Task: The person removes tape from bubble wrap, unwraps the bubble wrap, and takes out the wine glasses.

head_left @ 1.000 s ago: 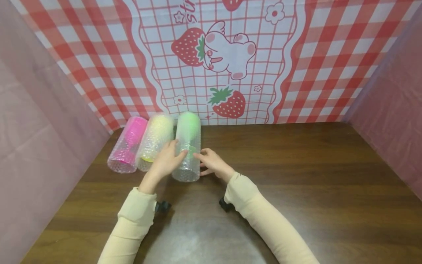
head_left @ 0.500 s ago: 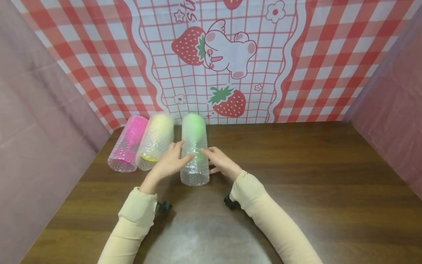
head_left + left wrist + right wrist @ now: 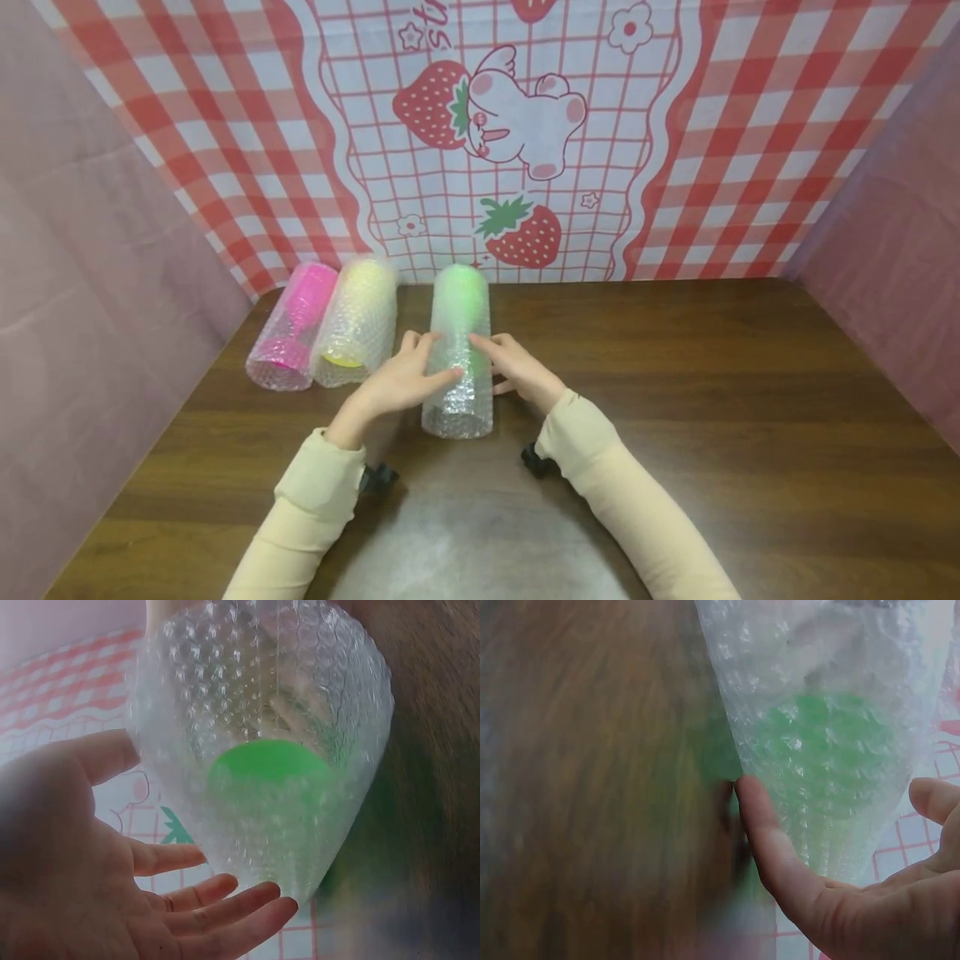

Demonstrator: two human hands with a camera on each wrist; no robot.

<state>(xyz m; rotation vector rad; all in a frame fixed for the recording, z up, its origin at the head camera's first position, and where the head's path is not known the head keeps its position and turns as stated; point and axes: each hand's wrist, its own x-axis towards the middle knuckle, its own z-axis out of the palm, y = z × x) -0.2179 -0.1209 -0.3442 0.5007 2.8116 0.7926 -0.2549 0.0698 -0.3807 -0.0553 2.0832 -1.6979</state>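
So there's this clear bubble-wrap roll with a bright green piece inside (image 3: 454, 350) on the left-centre part of the dark brown wood-grain counter (image 3: 675, 417), right between two hands. It's lying down, long axis running almost straight front to back, hollow end facing the person and the other end pointing at the red-and-white checked strawberry cloth (image 3: 772, 150). Can't tell if it's fully resting on the wood.

The left hand (image 3: 401, 381) has its fingers spread and fairly straight against one side, and the right hand (image 3: 521, 367) does the same on the other; they're pressing it between them, not clenched around it.

Peek in from the left wrist and you get a smooth, rounded green disc (image 3: 266, 761) sitting back inside the wrap, which is all shiny little bumps. Off to the left, well apart, a yellow bubble-wrapped roll (image 3: 356, 317) and a pink, narrow-waisted one (image 3: 292, 325) lie side by side, far ends angled slightly rightward.
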